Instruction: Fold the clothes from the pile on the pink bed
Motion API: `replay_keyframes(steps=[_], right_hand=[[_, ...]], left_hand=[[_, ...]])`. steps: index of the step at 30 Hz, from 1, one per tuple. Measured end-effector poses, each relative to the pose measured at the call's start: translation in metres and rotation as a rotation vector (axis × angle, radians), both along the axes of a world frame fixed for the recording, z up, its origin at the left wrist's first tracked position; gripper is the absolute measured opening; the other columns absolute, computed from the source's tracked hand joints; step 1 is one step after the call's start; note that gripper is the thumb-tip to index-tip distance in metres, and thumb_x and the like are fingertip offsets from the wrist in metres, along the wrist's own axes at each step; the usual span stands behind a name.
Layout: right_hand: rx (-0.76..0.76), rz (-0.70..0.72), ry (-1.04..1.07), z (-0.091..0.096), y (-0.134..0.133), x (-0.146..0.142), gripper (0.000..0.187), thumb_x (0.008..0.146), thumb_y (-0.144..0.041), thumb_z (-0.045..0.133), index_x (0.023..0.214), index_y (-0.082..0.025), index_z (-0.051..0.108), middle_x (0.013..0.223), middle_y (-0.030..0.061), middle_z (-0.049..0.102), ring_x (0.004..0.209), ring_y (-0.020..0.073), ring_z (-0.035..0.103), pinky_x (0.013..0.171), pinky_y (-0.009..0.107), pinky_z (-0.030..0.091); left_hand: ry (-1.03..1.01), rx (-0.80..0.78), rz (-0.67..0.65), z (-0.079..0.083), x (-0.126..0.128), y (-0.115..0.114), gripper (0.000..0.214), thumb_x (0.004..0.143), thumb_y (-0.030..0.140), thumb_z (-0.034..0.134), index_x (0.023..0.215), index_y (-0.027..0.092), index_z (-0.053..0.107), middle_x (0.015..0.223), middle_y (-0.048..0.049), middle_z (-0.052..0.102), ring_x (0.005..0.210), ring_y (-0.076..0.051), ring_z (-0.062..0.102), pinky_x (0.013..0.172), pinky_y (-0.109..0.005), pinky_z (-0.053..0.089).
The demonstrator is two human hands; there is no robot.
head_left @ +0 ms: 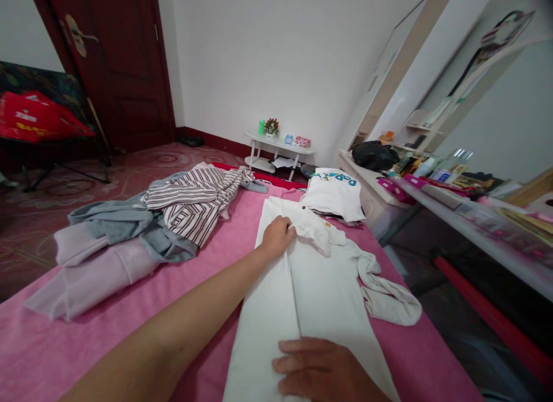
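Note:
A white long-sleeved shirt [332,292] with a buttoned collar lies on the pink bed cover [216,298]. Its left side is folded inward over the body, and one sleeve sticks out bent to the right. Just below the collar, my left hand [277,237] has its fingers curled on the folded edge, gripping the cloth. Nearer to me, my right hand [322,368] rests flat on the lower part of the fold, fingers stretched out and slightly apart.
Loose clothes lie to the left, with a striped shirt [201,203] on top. Folded clothes [334,194] are stacked at the far right. Beyond stands a small white table [279,143]. A cluttered dressing table [453,212] runs along the right side.

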State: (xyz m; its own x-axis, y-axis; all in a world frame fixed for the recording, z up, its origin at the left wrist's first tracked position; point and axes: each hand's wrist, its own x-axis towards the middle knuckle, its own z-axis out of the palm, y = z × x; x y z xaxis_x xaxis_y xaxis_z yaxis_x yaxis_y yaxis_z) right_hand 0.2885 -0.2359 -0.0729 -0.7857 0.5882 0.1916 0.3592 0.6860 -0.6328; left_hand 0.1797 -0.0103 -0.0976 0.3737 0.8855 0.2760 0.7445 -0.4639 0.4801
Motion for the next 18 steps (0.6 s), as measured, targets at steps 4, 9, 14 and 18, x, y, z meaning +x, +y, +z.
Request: replay_keyframes(steps=[4,9,14,18], right_hand=[[-0.063,-0.07,0.019,0.007,-0.001,0.008,0.023,0.094,-0.03,0.05,0.104,-0.026,0.069,0.105,0.0014,0.073,0.099,0.0122,0.068,0.092,0.019,0.049],[0.067,-0.817,0.127,0.022,0.056,0.058,0.026,0.083,-0.017,0.046,0.086,-0.021,0.072,0.103,0.0067,0.073,0.098,0.0198,0.067,0.088,0.034,0.052],[0.206,-1.201,0.107,0.006,0.156,0.128,0.033,0.071,-0.016,0.045,0.092,-0.016,0.07,0.098,0.0108,0.072,0.092,0.0233,0.066,0.084,0.039,0.051],[0.184,-1.21,0.012,-0.01,0.196,0.139,0.043,0.058,-0.017,0.063,0.101,-0.016,0.069,0.103,0.0106,0.071,0.093,0.0242,0.065,0.084,0.036,0.049]], left_hand=[[-0.122,0.053,-0.12,-0.012,-0.002,-0.002,0.035,0.092,0.045,0.047,0.089,0.019,0.071,0.11,-0.0085,0.065,0.107,-0.025,0.055,0.092,-0.034,0.041],[-0.225,0.052,-0.14,-0.025,0.001,0.011,0.031,0.093,0.021,0.041,0.083,0.017,0.07,0.092,-0.0076,0.069,0.094,-0.021,0.06,0.089,-0.032,0.043],[-0.281,0.053,-0.15,-0.031,0.001,0.016,0.023,0.082,0.007,0.05,0.079,0.017,0.071,0.092,-0.0058,0.07,0.095,-0.019,0.06,0.089,-0.03,0.044],[-0.288,0.055,-0.173,-0.03,-0.001,0.012,0.024,0.079,0.008,0.056,0.089,0.021,0.073,0.103,-0.0044,0.07,0.102,-0.02,0.059,0.094,-0.032,0.043]])
